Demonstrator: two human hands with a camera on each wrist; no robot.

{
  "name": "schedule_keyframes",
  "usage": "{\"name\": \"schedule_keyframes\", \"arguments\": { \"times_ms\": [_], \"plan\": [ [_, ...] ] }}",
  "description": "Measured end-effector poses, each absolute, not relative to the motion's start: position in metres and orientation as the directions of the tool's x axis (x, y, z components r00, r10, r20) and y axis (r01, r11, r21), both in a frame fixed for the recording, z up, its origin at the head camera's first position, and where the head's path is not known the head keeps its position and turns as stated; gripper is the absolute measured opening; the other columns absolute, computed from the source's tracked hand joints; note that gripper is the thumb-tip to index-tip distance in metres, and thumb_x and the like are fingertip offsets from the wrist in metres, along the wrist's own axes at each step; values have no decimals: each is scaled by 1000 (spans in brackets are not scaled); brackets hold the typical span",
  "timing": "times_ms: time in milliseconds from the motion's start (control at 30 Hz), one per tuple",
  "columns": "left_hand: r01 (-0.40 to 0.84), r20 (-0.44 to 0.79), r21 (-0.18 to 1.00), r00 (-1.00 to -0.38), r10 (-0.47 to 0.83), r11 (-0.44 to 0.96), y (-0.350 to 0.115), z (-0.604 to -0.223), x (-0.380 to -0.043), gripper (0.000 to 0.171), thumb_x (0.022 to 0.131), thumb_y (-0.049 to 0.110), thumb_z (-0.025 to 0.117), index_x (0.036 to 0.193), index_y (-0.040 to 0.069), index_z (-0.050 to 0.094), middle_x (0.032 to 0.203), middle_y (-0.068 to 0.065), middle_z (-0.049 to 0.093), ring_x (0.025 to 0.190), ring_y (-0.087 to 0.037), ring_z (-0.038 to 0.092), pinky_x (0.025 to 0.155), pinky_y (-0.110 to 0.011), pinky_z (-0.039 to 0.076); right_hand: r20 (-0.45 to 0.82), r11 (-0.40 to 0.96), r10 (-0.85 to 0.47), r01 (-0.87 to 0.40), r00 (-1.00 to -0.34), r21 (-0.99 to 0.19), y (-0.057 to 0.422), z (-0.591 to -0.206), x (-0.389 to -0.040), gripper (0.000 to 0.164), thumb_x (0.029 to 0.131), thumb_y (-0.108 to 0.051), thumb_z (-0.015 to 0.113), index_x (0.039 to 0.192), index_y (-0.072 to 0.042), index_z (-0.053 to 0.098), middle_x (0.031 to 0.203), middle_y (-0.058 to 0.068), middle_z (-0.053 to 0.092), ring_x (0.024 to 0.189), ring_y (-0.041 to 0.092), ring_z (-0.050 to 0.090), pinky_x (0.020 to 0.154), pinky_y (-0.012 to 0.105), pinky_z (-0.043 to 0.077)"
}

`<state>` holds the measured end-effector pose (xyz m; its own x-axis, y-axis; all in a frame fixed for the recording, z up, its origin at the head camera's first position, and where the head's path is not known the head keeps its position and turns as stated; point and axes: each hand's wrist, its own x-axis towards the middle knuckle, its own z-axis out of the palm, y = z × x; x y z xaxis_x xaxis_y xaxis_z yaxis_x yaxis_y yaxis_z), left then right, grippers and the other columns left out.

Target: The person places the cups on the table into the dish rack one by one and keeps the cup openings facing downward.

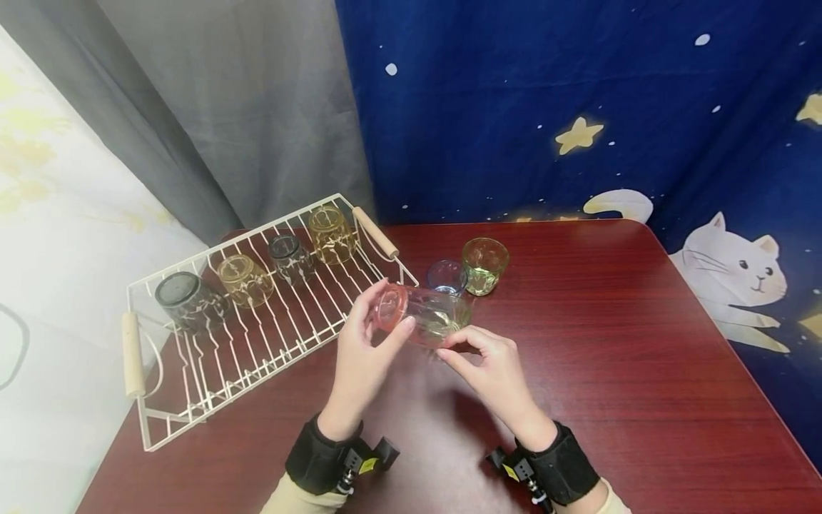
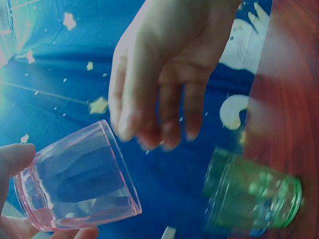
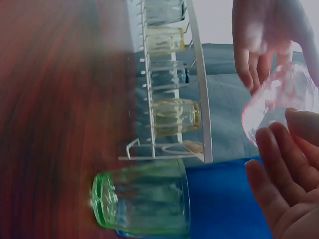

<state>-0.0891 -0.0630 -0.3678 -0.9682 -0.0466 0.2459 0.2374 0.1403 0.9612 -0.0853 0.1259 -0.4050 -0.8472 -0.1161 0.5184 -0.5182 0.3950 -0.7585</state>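
Observation:
My left hand (image 1: 359,350) grips a clear pink drinking glass (image 1: 420,314) round its base, the glass tipped on its side with its mouth toward the right hand. My right hand (image 1: 497,368) is at the rim, its fingers loosely bent. In the left wrist view those fingertips hang right beside the rim of the pink glass (image 2: 79,179); in the right wrist view they overlap it. Behind the pink glass, a green glass (image 1: 485,265) and a blue glass (image 1: 447,273) stand upright on the table, close together.
A white wire rack (image 1: 232,240) with wooden handles (image 1: 132,355) stands at the left. It holds upside-down glasses: a grey one (image 1: 189,303), an amber one (image 1: 244,280), a dark one (image 1: 290,258) and another amber one (image 1: 332,234). Curtains hang behind the red-brown table (image 1: 610,343).

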Motion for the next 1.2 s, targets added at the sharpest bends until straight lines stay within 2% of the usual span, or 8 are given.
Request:
{"name": "schedule_keyframes", "arguments": {
  "times_ms": [133, 300, 400, 567, 667, 767, 967, 1200],
  "plan": [
    [222, 241, 961, -965, -102, 165, -75, -366, -91, 62, 87, 18, 72, 143, 16, 46, 139, 1, 54, 129, -11, 52, 114, -29, 40, 571, 472, -159, -570, -806, -673, 131, -404, -90, 12, 78, -8, 79, 87, -13, 74, 83, -5, 73, 78, 4, 67, 71, 14, 55],
    [200, 248, 948, -951, -182, 248, -97, -364, -91, 66, 86, 19, 74, 145, 16, 44, 140, 1, 53, 125, -10, 54, 111, -28, 42, 547, 553, -174, -541, -819, -634, 140, -400, -99, 13, 82, -10, 75, 94, -13, 73, 88, -5, 72, 82, 8, 67, 71, 16, 54],
    [183, 260, 936, -936, -240, 300, -113, -361, -90, 68, 85, 18, 74, 145, 19, 44, 140, 0, 52, 122, -10, 55, 108, -27, 44, 530, 610, -184, -519, -828, -599, 146, -397, -106, 18, 83, -13, 75, 101, -14, 72, 96, -3, 72, 89, 11, 67, 73, 24, 54],
    [130, 271, 915, -899, -345, 381, -137, -356, -86, 69, 84, 20, 75, 146, 18, 43, 141, 0, 52, 120, -5, 54, 103, -13, 42, 497, 664, -193, -485, -846, -568, 157, -394, -120, 28, 84, -14, 73, 112, -11, 69, 108, 3, 70, 105, 18, 66, 88, 36, 55],
    [78, 259, 910, -874, -412, 407, -148, -356, -83, 70, 84, 20, 76, 146, 17, 44, 141, -1, 53, 116, 0, 52, 100, -12, 42, 460, 684, -183, -449, -869, -575, 165, -392, -129, 32, 85, -15, 72, 117, -10, 67, 114, 5, 68, 113, 21, 63, 95, 40, 53],
    [28, 241, 907, -852, -465, 420, -160, -358, -80, 72, 83, 21, 76, 146, 16, 42, 143, -2, 52, 115, -2, 51, 100, -16, 44, 419, 697, -178, -415, -890, -585, 170, -392, -139, 39, 85, -15, 72, 122, -7, 64, 121, 8, 65, 118, 25, 60, 98, 44, 51],
    [-32, 251, 890, -799, -546, 455, -179, -364, -74, 73, 83, 22, 76, 147, 15, 41, 148, -3, 48, 120, -22, 53, 94, -15, 44, 323, 745, -171, -337, -931, -576, 177, -394, -159, 54, 86, -18, 71, 136, -7, 55, 135, 14, 57, 129, 32, 52, 106, 50, 45],
    [-83, 323, 838, -722, -612, 540, -199, -372, -66, 72, 82, 20, 76, 145, 13, 44, 143, -7, 53, 109, -16, 56, 85, -8, 41, 313, 758, -145, -309, -939, -575, 182, -404, -180, 58, 86, -16, 70, 140, -6, 50, 140, 16, 53, 132, 35, 48, 108, 54, 42]
  ]
}}
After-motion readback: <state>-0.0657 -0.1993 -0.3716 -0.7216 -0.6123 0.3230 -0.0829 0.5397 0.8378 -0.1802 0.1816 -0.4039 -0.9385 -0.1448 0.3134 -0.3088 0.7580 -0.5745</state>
